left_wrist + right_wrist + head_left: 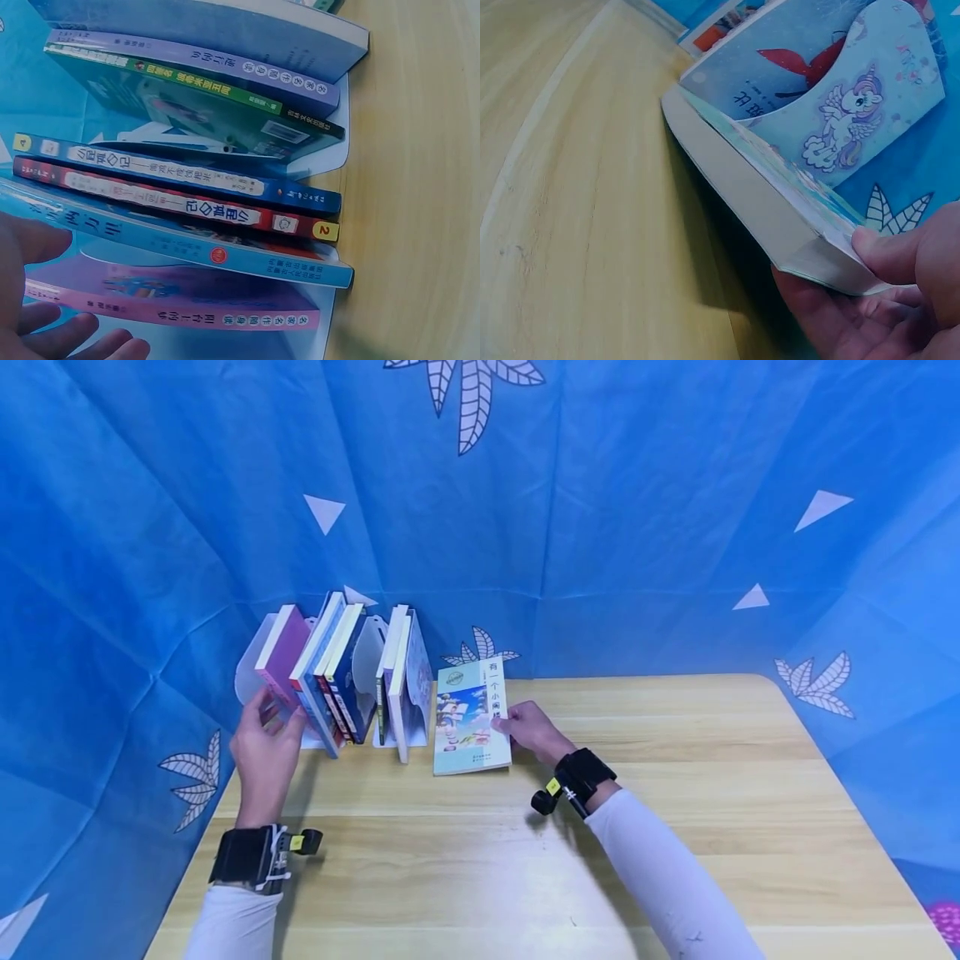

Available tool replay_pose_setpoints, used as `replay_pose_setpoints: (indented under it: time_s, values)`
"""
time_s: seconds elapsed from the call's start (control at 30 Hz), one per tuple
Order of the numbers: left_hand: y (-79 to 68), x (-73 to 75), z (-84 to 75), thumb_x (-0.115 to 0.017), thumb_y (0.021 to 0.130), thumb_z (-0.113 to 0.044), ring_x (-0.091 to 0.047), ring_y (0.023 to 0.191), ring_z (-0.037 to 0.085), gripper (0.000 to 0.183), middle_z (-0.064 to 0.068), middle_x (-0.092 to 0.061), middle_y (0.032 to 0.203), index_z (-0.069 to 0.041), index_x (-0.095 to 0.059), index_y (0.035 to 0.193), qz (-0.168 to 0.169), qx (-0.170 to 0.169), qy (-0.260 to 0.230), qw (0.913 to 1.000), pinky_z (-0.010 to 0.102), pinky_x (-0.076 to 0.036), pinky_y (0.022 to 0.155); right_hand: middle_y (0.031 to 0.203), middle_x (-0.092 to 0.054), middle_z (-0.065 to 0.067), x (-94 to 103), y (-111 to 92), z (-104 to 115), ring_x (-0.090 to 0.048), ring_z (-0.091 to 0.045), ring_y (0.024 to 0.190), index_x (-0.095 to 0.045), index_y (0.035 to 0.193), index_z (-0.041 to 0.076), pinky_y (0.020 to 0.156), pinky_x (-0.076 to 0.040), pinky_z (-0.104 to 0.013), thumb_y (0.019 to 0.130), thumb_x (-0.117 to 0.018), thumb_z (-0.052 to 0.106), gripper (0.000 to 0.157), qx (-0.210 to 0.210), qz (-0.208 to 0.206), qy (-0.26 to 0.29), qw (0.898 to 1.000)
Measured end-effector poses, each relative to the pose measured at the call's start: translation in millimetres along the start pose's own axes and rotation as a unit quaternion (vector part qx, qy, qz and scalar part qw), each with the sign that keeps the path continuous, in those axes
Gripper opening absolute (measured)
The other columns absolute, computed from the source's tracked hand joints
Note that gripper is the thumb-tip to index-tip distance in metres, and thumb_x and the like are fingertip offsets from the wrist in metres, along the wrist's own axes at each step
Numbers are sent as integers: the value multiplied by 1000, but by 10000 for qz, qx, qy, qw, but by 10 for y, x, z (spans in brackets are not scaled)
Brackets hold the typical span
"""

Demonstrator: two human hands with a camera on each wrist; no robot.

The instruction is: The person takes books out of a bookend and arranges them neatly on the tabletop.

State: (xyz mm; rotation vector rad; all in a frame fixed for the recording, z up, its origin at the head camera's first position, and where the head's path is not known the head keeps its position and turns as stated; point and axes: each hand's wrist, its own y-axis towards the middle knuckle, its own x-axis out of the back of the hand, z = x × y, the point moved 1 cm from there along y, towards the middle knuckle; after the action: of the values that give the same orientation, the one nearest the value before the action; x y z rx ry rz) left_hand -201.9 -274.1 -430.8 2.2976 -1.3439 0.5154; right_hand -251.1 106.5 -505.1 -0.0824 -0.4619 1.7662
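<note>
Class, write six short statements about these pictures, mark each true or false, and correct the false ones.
1. The right hand holds a pale green book by its edge. True.
2. That book lies flat on the table. False: it is tilted, its held side raised off the table.
3. The left hand is at the pink book. True.
4. In the head view, the pink book stands at the row's right end. False: it is at the left end, beside the light blue book.
5. A unicorn picture decorates a bookend. True.
6. The backdrop has no pattern. False: the blue curtain shows leaves and triangles.
</note>
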Motion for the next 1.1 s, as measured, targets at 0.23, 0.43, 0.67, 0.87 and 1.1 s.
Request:
replay_pose_setpoints:
  time_s: [0.23, 0.43, 0.67, 0.87, 1.1]
  values:
    - [98, -30, 14, -63, 103, -31, -58, 140, 33, 63, 13, -52, 158, -17, -39, 159, -80, -11, 41, 10000, 49, -52, 112, 89, -77, -13, -100, 22, 16, -70, -16, 68, -73, 104, -1, 60, -61, -27, 102, -65, 18, 21, -18, -169, -735, 9972]
    - [218, -106, 89, -63, 103, -32, -62, 135, 35, 59, 16, -58, 152, -13, -44, 156, -46, 23, 74, 10000, 51, -53, 112, 82, -75, -10, -131, 15, 70, -67, -18, 64, -74, 91, 2, 52, -51, -23, 98, -68, 19, 19, -135, -503, -1417, 9885]
    - [322, -196, 128, -61, 104, -28, -63, 132, 38, 53, 21, -61, 147, -8, -48, 150, 78, 51, 199, 9998, 54, -53, 111, 64, -64, -3, -141, 37, 122, -61, -16, 56, -61, 67, 11, 46, -41, -22, 95, -73, 23, 33, -514, -717, -2080, 9741]
    - [356, -198, 163, -59, 105, -27, -65, 129, 39, 50, 22, -62, 145, -7, -49, 149, 79, 122, 326, 9994, 55, -55, 107, 53, -54, 1, -167, 33, 163, -55, -14, 49, -54, 58, 13, 42, -37, -21, 92, -77, 25, 43, -549, -727, -2450, 9652]
    - [370, -193, 195, -60, 106, -28, -68, 124, 39, 46, 22, -65, 141, -6, -54, 146, -8, -55, 365, 9993, 56, -58, 102, 65, -68, -6, -161, 45, 211, -63, -15, 51, -72, 81, 2, 42, -43, -20, 90, -81, 28, 29, -418, -740, -2810, 9559]
